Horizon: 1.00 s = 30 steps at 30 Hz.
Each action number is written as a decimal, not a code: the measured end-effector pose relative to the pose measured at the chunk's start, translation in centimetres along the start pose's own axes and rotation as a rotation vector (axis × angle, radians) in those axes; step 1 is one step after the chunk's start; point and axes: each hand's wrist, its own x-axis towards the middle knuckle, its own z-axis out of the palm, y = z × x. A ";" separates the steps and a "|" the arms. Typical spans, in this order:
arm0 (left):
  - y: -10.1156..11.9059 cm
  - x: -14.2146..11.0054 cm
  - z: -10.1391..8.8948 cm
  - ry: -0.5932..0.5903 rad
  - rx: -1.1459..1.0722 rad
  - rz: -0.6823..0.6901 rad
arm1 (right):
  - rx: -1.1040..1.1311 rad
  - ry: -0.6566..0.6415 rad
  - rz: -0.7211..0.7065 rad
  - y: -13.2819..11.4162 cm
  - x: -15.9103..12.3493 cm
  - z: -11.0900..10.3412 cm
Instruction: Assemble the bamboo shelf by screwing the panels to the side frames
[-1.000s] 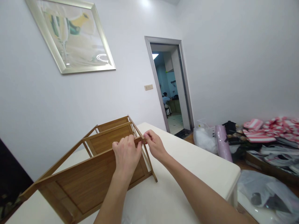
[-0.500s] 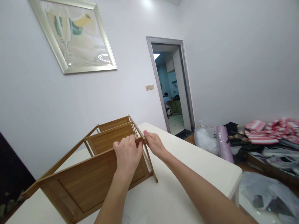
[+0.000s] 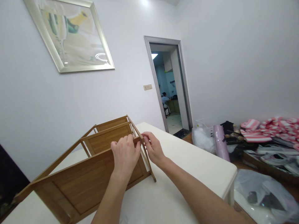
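Note:
A bamboo shelf rack (image 3: 88, 174) lies on its side on a white table (image 3: 191, 165). My left hand (image 3: 125, 155) is wrapped over the top edge of the nearest shelf panel, close to its right corner. My right hand (image 3: 153, 147) is just to the right of it, with thumb and fingertips pinched at the joint where that panel meets the slanted side rail. Whatever is between those fingertips is too small to make out.
A framed picture (image 3: 70, 34) hangs on the wall at the left. An open doorway (image 3: 169, 90) shows a person seated far off in another room. Plastic bags (image 3: 263, 193), a lilac roll (image 3: 219, 141) and pink striped cloths (image 3: 268, 127) lie at the right.
Both hands stay at the same corner of the rack. My right fingers have shifted slightly at the joint, from flatter to a pinch. The view has drifted a little.

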 end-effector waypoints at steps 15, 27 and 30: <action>0.1 0.0 -0.4 -0.021 -0.001 0.033 | -0.172 -0.079 -0.063 -0.2 1.3 -0.4; 0.2 0.0 -0.3 -0.016 -0.014 0.022 | -0.232 -0.133 0.063 -0.6 2.6 -0.4; 0.2 0.0 -0.4 -0.023 -0.014 0.027 | -0.113 -0.168 0.107 -0.3 3.0 -0.4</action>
